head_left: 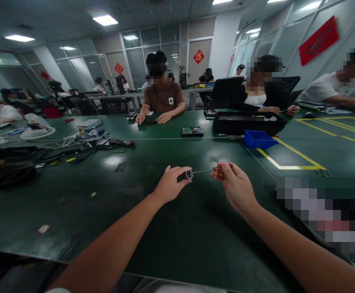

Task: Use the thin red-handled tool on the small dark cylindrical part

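Observation:
My left hand (169, 184) is closed around a small dark spool (189, 174) with a silvery end, held a little above the green table (177, 228). A thin wire (202, 171) runs from the spool to my right hand (234, 183), whose fingertips pinch its free end. The two hands are about a hand's width apart, near the middle of the table in front of me.
Across the table a person in a brown shirt (163, 97) rests both hands on a circuit board. A small board (192, 131), a blue bin (259, 139), a black tray (247, 122) and tangled cables (73, 148) lie farther off. Other people sit left and right.

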Action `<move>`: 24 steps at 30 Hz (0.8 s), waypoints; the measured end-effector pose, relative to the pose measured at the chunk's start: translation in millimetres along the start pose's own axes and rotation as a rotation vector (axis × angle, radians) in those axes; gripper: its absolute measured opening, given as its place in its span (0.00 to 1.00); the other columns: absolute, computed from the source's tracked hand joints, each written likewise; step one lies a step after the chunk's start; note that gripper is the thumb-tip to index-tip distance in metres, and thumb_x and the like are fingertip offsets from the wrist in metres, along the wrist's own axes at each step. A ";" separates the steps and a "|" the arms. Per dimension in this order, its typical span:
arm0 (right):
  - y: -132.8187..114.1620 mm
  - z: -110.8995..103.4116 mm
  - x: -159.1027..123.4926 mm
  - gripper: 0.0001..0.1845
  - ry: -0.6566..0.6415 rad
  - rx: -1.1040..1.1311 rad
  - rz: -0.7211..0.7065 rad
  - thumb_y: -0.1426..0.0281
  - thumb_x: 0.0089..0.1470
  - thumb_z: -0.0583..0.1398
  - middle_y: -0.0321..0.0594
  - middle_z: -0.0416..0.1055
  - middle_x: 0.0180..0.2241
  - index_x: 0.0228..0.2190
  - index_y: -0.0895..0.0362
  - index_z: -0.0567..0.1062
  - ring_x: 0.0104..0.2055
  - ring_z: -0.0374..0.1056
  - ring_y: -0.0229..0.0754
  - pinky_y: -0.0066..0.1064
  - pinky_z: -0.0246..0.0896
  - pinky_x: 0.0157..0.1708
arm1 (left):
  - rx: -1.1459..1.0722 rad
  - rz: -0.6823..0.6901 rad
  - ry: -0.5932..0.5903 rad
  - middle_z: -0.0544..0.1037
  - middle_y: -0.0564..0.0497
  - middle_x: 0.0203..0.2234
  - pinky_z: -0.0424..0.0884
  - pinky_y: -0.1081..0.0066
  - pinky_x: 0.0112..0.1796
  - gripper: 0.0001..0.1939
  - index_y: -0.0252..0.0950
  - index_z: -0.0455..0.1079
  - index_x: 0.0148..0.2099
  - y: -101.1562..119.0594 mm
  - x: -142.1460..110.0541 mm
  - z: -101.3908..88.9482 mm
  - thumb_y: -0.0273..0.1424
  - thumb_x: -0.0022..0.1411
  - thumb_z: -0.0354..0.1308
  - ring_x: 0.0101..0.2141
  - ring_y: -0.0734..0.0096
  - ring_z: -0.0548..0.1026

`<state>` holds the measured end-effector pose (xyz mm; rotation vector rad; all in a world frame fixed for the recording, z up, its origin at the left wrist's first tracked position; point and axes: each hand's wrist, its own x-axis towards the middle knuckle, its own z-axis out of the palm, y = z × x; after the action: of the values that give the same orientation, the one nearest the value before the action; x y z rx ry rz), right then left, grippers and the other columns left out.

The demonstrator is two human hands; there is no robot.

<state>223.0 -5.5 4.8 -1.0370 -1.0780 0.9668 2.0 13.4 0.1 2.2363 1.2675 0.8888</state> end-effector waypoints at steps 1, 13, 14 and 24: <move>-0.3 -0.5 -0.9 0.15 -0.003 -0.062 -0.034 0.55 0.60 0.58 0.40 0.74 0.32 0.37 0.54 0.73 0.34 0.73 0.43 0.42 0.72 0.40 | 0.004 0.002 0.000 0.77 0.51 0.51 0.44 0.43 0.64 0.20 0.46 0.69 0.58 -0.5 -0.3 0.2 0.34 0.64 0.62 0.53 0.60 0.72; -13.3 0.9 -15.2 0.13 -0.127 -0.627 -0.310 0.60 0.65 0.53 0.43 0.77 0.33 0.41 0.54 0.71 0.36 0.76 0.48 0.40 0.68 0.37 | 0.093 -0.002 -0.042 0.77 0.50 0.49 0.44 0.41 0.63 0.20 0.47 0.69 0.59 -2.9 0.0 2.7 0.35 0.65 0.60 0.52 0.59 0.71; -13.5 1.0 -15.4 0.13 -0.130 -0.648 -0.325 0.60 0.65 0.53 0.43 0.77 0.33 0.41 0.54 0.71 0.36 0.76 0.48 0.40 0.68 0.37 | 0.099 -0.001 -0.049 0.77 0.50 0.49 0.44 0.41 0.63 0.20 0.47 0.69 0.59 -2.9 0.1 2.6 0.35 0.65 0.60 0.52 0.59 0.71; -13.7 1.8 -13.9 0.10 -0.141 -0.739 -0.346 0.62 0.65 0.52 0.43 0.77 0.32 0.38 0.53 0.71 0.35 0.75 0.48 0.39 0.66 0.36 | 0.130 -0.020 -0.067 0.77 0.49 0.48 0.39 0.35 0.63 0.19 0.46 0.70 0.58 -6.1 1.6 2.3 0.33 0.65 0.60 0.52 0.58 0.72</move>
<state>219.8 -21.6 15.4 -1.3142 -1.7333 0.3524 0.6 17.8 -4.9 2.3281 1.3487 0.7370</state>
